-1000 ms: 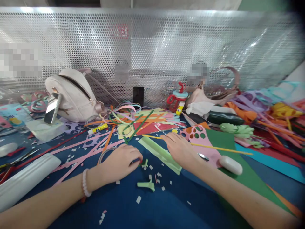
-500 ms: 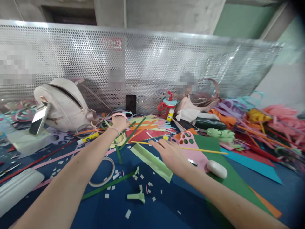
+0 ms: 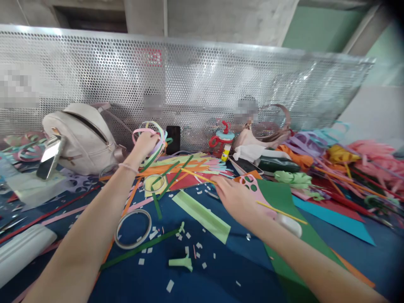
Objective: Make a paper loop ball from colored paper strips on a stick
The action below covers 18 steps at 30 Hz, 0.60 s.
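My left hand point(image 3: 145, 146) is raised at the back of the table, closed around a bunch of looped paper strips point(image 3: 163, 134) in pink, white and green. A yellow paper strip point(image 3: 196, 173) is pinched between the fingers of my right hand point(image 3: 234, 197). That strip slants past the hand, its other end lying over the green paper sheet point(image 3: 284, 189). Below the right hand's fingertips lies a folded light green paper piece point(image 3: 202, 215). Loose coloured strips point(image 3: 192, 162) lie spread between the two hands.
A roll of tape point(image 3: 149, 227), paper scraps point(image 3: 141, 261) and a curled green piece point(image 3: 181, 261) lie in front. A white backpack point(image 3: 85, 143), a phone point(image 3: 173, 139), a red-handled cup point(image 3: 224, 135) and a glue stick point(image 3: 225, 152) stand at the back. Crumpled paper bundles point(image 3: 369, 153) fill the right.
My left hand has lifted with the looped strips, up and slightly left. My right hand has shifted right with the yellow strip, which now slants more steeply.
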### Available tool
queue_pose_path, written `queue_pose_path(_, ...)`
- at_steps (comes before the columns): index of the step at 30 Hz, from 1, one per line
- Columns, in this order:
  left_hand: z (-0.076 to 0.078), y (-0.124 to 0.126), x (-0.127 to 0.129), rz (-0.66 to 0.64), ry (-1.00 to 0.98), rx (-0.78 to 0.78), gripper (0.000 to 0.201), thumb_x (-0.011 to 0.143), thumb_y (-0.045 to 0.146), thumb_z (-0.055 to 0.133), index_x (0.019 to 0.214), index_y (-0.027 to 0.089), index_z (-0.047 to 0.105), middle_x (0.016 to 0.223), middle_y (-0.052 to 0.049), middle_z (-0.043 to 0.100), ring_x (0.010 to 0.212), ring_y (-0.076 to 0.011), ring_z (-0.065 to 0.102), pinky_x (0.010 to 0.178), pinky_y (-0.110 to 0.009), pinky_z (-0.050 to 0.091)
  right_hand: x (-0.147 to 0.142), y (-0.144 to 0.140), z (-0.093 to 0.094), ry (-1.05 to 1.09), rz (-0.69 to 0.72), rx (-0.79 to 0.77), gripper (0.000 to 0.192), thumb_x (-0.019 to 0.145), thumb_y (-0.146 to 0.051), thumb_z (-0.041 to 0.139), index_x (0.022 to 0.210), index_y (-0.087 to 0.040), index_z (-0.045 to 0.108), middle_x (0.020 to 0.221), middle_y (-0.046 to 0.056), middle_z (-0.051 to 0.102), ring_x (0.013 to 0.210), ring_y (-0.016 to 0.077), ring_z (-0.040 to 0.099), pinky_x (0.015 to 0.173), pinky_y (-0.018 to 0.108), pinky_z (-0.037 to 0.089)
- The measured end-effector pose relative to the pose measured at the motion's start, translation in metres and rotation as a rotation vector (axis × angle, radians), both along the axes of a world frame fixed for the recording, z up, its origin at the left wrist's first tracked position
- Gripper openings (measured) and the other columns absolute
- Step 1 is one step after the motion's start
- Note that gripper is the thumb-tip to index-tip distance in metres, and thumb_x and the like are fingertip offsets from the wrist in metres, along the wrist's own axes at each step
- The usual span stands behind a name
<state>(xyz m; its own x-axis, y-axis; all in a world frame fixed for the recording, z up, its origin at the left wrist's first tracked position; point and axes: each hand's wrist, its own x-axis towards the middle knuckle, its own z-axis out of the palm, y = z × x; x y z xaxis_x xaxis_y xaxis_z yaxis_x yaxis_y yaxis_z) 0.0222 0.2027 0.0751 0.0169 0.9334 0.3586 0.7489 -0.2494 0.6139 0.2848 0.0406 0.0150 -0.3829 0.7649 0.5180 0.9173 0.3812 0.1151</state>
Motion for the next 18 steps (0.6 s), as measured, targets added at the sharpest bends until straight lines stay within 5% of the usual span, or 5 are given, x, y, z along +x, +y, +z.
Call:
queue_pose_path(9, 0.032, -0.063, -0.006, -0.185, -0.299, 0.151, 0.024, 0.077, 0.032, 0.049, 0.069, 0.013, 0.062, 0.063, -0.001, 0.058, 0.055, -0.0117, 0.052, 0.05, -0.02, 0.039, -0.026, 0.019, 0.08, -0.059, -0.027, 0.301, 0.027, 0.088, -0.015, 0.042, 0.104, -0.02, 0.063, 0.088, 0.003, 0.066, 0.069, 0.0152, 0.059, 0.055, 0.026, 0.032)
queue_pose_path(18, 0.04, -0.08, 0.005, -0.297, -0.23, 0.132, 0.025, 0.079, 0.03, 0.048, 0.062, 0.014, 0.058, 0.051, 0.002, 0.048, 0.049, -0.0103, 0.044, 0.048, -0.021, 0.033, -0.034, 0.028, 0.08, -0.014, -0.051, 0.339, 0.03, 0.088, -0.014, 0.038, 0.099, -0.022, 0.065, 0.082, 0.002, 0.064, 0.065, 0.0131, 0.053, 0.052, 0.025, 0.025)
